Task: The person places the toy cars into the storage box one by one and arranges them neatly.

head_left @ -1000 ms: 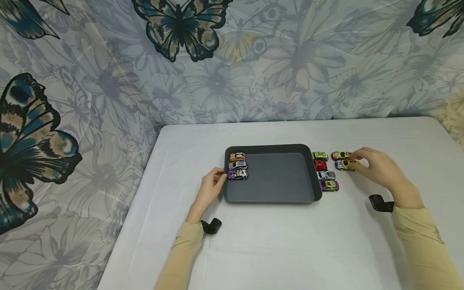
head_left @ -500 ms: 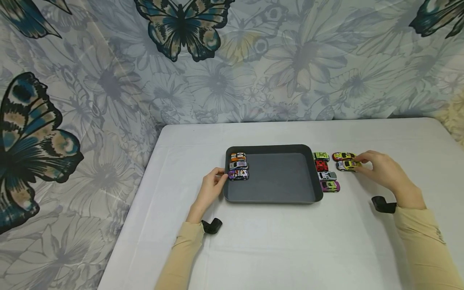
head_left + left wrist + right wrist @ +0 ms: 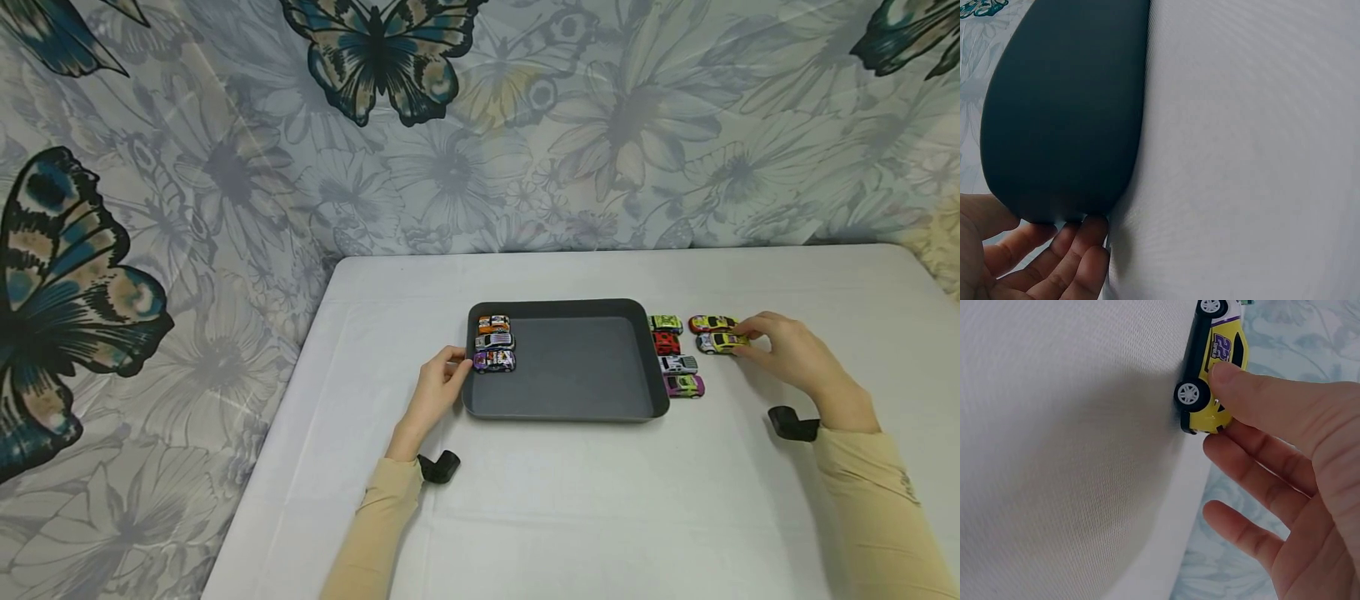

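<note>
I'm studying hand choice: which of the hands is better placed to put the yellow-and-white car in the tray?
The right hand, probably: it pinches the yellow-and-white car. The left hand touches the tray at the end away from that car.

Head view bright; wrist views dimmer, soft shadow across white cloth [image 3: 1079,450]

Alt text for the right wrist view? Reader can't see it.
A right hand pinches one end of a yellow toy car with purple markings on its side, close to a white tablecloth. Pale blue patterned fabric shows beyond.
</note>
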A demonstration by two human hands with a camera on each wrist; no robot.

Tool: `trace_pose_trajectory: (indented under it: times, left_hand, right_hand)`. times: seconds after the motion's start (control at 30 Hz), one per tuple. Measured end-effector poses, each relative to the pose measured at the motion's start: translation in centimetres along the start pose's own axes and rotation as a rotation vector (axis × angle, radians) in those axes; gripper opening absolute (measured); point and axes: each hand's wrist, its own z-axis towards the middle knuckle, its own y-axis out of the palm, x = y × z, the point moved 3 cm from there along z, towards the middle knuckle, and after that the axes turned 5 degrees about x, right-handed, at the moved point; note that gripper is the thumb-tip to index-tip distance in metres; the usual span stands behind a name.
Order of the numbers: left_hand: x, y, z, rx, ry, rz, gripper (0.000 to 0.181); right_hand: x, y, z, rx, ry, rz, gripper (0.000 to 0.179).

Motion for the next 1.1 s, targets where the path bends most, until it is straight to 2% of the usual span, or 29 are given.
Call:
trace_pose_trajectory:
  times: [0.6, 0.87, 1.1]
  left_hand:
    - [0.0, 0.0, 0.0, 0.0, -0.002, -0.009, 0.023]
    - [-0.1, 0.1, 0.0, 0.002, -0.01, -0.007, 0.022]
    - [-0.1, 0.1, 0.1, 0.0, -0.017, 0.001, 0.023]
  right_hand:
    - [-0.4, -0.3, -0.1, -0.077, 0.028, -0.041, 0.022]
    - [-2.1, -1.4, 0.2, 0.011, -0.091, -0.075, 0.022]
    - [-4.8, -2.5, 1.1, 0.065, -0.184, -0.098, 0.025]
